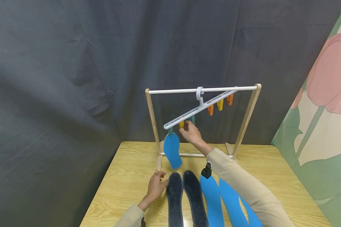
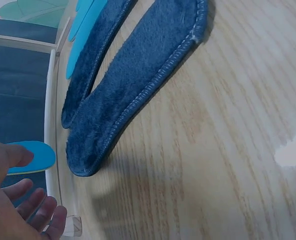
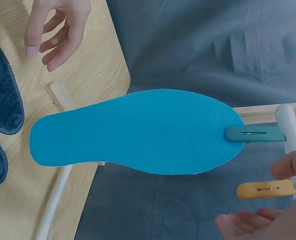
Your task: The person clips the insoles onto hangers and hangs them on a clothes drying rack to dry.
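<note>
A blue insole (image 1: 172, 150) hangs from a green clip (image 3: 255, 133) at the near left end of a white clip hanger (image 1: 200, 108). My right hand (image 1: 192, 133) is raised beside the neighbouring yellow clip (image 3: 266, 189), thumb on one side and fingers on the other; a gap shows between them and the clip in the right wrist view. My left hand (image 1: 156, 186) hovers by the table's left part with loosely bent fingers, holding nothing. Close to it lies a dark fleecy insole (image 1: 175, 197), with a second dark insole (image 1: 192, 192) alongside.
Several blue insoles (image 1: 213, 198) lie under my right forearm. The hanger hooks on the white bar (image 1: 173, 91) of a wooden-legged stand (image 1: 248, 121) at the back of the wooden table (image 1: 130, 176). Orange and yellow clips (image 1: 220, 104) hang toward its far end.
</note>
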Demonstrator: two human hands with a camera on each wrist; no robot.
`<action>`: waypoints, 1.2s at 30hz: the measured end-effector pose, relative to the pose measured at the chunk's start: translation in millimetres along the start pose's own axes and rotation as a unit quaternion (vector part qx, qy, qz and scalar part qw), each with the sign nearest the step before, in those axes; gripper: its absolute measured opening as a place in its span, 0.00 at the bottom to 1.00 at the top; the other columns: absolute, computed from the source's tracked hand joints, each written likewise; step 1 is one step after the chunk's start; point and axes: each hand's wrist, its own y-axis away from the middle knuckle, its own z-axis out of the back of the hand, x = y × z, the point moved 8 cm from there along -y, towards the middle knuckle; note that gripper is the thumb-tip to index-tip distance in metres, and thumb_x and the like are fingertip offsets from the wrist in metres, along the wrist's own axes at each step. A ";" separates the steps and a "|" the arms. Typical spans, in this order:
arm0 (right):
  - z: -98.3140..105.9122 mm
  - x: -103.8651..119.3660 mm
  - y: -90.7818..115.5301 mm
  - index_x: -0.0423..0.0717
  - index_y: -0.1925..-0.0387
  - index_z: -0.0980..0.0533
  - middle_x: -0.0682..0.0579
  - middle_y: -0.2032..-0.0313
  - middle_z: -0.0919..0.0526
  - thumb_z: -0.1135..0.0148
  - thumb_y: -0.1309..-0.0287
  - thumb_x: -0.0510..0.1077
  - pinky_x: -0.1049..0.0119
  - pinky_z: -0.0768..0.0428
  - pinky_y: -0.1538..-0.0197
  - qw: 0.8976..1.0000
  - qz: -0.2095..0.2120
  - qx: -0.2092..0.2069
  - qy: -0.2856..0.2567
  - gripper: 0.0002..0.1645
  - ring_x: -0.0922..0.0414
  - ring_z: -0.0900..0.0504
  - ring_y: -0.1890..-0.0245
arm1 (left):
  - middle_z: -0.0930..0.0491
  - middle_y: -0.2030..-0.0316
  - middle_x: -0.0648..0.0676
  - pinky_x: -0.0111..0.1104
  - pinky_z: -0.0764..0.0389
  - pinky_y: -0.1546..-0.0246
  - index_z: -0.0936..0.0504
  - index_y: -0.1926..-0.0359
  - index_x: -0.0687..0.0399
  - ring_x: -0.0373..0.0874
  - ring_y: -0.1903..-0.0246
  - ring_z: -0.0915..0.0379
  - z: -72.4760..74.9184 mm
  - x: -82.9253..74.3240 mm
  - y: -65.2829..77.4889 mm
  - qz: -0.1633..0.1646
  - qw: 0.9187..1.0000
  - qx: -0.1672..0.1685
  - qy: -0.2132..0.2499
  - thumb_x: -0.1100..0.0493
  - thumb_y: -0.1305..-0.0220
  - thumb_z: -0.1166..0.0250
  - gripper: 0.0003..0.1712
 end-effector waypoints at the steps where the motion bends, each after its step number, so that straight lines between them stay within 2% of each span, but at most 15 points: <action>1: 0.6 -0.2 -0.4 0.33 0.32 0.38 0.34 0.37 0.29 0.46 0.33 0.44 0.47 0.30 0.37 1.000 0.003 -0.003 -0.006 0.32 0.40 0.29 0.38 | 0.22 0.62 0.60 0.41 0.22 0.67 0.18 0.53 0.69 0.56 0.65 0.24 -1.1 0.8 0.4 0.002 1.000 0.002 -0.003 0.65 0.42 0.29 0.16; 6: 4.4 -0.7 -2.2 0.34 0.34 0.34 0.36 0.40 0.26 0.43 0.33 0.44 0.49 0.28 0.39 0.999 0.025 -0.019 -0.037 0.30 0.42 0.26 0.40 | 0.22 0.61 0.63 0.42 0.22 0.68 0.19 0.53 0.72 0.57 0.64 0.24 -7.1 5.5 1.6 0.009 1.000 0.017 -0.012 0.63 0.41 0.28 0.18; 12: 2.2 -1.8 -4.6 0.36 0.35 0.32 0.36 0.41 0.25 0.42 0.32 0.45 0.50 0.25 0.40 0.995 0.037 -0.010 -0.091 0.28 0.44 0.24 0.41 | 0.22 0.58 0.67 0.48 0.20 0.66 0.21 0.50 0.76 0.61 0.61 0.24 -13.3 7.9 3.8 0.007 0.999 0.041 -0.004 0.63 0.39 0.30 0.22; 19: 0.0 1.7 -3.0 0.34 0.36 0.30 0.35 0.45 0.22 0.46 0.29 0.41 0.50 0.23 0.44 0.993 0.061 -0.022 -0.100 0.24 0.43 0.21 0.46 | 0.23 0.59 0.68 0.49 0.19 0.64 0.23 0.49 0.80 0.59 0.61 0.24 -22.0 12.1 8.6 0.031 0.997 0.076 -0.005 0.63 0.41 0.28 0.26; 23: 1.2 2.1 -2.7 0.35 0.37 0.29 0.37 0.46 0.21 0.48 0.28 0.42 0.50 0.23 0.45 0.992 0.054 -0.024 -0.113 0.23 0.44 0.22 0.46 | 0.23 0.59 0.68 0.49 0.20 0.63 0.23 0.48 0.80 0.59 0.60 0.25 -28.3 13.4 10.7 0.033 0.996 0.084 -0.008 0.62 0.43 0.27 0.28; 29: 1.6 1.5 -5.1 0.35 0.38 0.29 0.37 0.48 0.20 0.50 0.28 0.42 0.52 0.23 0.45 0.991 0.049 -0.023 -0.126 0.22 0.44 0.22 0.48 | 0.25 0.57 0.68 0.49 0.20 0.62 0.23 0.48 0.80 0.60 0.58 0.26 -36.0 18.6 13.3 0.056 0.994 0.095 -0.020 0.61 0.44 0.26 0.30; 31: 1.6 2.4 -5.3 0.34 0.39 0.28 0.37 0.50 0.20 0.50 0.27 0.41 0.52 0.23 0.47 0.990 0.050 -0.022 -0.128 0.21 0.45 0.22 0.50 | 0.25 0.60 0.67 0.48 0.22 0.65 0.22 0.51 0.80 0.59 0.59 0.27 -37.3 17.2 13.8 0.054 0.994 0.097 -0.025 0.62 0.45 0.26 0.27; 36: 1.5 3.5 -5.3 0.34 0.41 0.27 0.37 0.53 0.21 0.52 0.26 0.42 0.53 0.25 0.50 0.989 0.046 -0.013 -0.138 0.20 0.45 0.23 0.53 | 0.25 0.62 0.67 0.51 0.22 0.64 0.21 0.54 0.78 0.62 0.59 0.27 -39.9 12.0 14.7 0.036 0.994 0.090 -0.040 0.64 0.49 0.24 0.25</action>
